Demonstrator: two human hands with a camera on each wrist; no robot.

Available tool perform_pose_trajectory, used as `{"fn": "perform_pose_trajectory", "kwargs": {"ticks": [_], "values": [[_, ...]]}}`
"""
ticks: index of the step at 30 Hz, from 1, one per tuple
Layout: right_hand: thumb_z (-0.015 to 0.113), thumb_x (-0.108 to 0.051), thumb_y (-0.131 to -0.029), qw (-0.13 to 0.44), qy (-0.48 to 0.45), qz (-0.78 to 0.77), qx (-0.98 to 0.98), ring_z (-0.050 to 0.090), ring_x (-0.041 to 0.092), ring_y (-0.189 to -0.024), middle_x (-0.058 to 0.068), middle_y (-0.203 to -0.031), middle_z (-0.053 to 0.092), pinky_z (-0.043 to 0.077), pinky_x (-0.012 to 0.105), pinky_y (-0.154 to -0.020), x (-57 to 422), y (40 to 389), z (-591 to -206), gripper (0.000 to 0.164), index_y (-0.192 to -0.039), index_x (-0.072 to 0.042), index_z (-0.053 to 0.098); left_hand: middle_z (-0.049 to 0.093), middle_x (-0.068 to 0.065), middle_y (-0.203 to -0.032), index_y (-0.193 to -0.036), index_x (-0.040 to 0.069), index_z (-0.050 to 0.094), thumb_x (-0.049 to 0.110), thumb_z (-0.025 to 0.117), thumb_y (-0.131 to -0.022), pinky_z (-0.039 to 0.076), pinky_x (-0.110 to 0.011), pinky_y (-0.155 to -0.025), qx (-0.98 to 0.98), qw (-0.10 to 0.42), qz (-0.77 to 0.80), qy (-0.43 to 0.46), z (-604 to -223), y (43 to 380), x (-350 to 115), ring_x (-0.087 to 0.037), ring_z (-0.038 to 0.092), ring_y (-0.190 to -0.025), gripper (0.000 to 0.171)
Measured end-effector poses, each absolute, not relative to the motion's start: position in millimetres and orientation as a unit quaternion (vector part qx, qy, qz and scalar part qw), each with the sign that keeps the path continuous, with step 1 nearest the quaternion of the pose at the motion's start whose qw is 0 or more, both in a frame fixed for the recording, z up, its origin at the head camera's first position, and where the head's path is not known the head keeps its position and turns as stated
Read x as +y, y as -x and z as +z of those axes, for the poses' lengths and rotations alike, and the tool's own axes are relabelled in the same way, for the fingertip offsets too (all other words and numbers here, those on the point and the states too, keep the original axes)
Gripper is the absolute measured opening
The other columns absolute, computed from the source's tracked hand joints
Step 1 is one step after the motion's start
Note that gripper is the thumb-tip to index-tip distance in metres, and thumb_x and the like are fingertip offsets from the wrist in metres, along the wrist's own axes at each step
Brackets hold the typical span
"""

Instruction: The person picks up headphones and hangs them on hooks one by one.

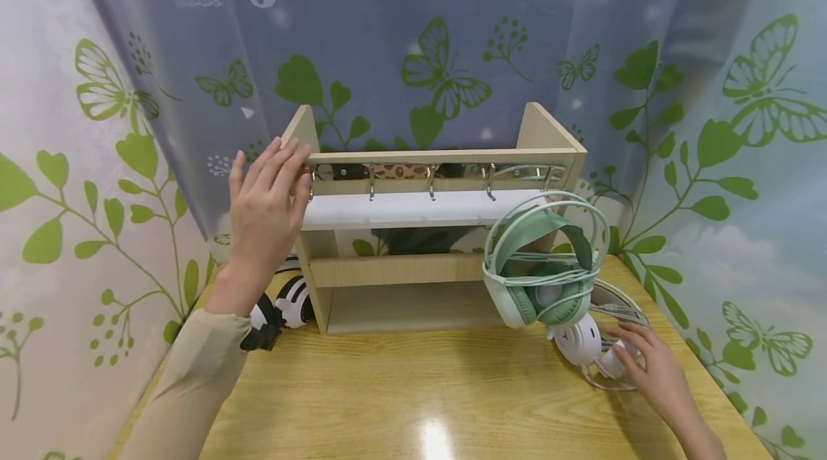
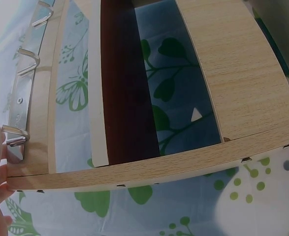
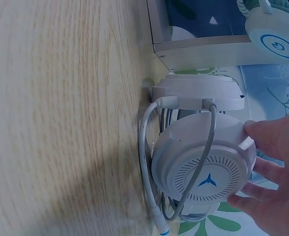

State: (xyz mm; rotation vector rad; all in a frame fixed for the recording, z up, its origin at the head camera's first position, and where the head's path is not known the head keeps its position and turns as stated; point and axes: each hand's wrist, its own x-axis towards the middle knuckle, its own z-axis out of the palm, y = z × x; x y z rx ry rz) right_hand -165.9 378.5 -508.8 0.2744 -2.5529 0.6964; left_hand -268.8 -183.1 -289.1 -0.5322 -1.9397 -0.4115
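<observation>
Wht corded headset (image 1: 579, 341) on tbl (image 1: 388, 388), just R of upright lt-wood hook rack (image 1: 400, 270)

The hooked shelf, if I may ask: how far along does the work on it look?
Seemingly done: the green headset hangs at the right-end hook of the shelf. In hand: the right hand grips the white headset on the table, while the left hand rests on the shelf's left end. Probably left: hanging that one and perhaps the black-and-white headset at the left; the other four hooks are bare.
</observation>
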Motion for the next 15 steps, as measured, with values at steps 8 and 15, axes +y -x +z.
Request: {"fn": "perform_pose_trajectory", "kwargs": {"ticks": [8,15], "values": [[0.072,-0.001,-0.091,0.238,-0.101,0.254,-0.932,0.056,0.053,-0.111,0.027,-0.125,0.061,0.042,0.066,-0.086,379,161,-508,0.023,-0.114,0.001,0.072,0.062,-0.014,-0.14,-0.137,0.007,0.063,0.026,0.048,-0.107,0.014,-0.054,-0.124,-0.806,0.521,-0.173,0.221,-290,270,-183,-0.032,0.049,-0.138,0.038],[0.071,-0.002,-0.092,0.215,-0.091,0.252,-0.939,0.055,0.053,-0.112,0.027,-0.126,0.061,0.042,0.066,-0.086,379,155,-504,0.023,-0.114,0.0,0.072,0.062,-0.014,-0.139,-0.136,0.007,0.063,0.026,0.049,-0.107,0.014,-0.053,-0.124,-0.805,0.522,-0.174,0.221,-291,271,-183,-0.032,0.049,-0.139,0.038]]}}
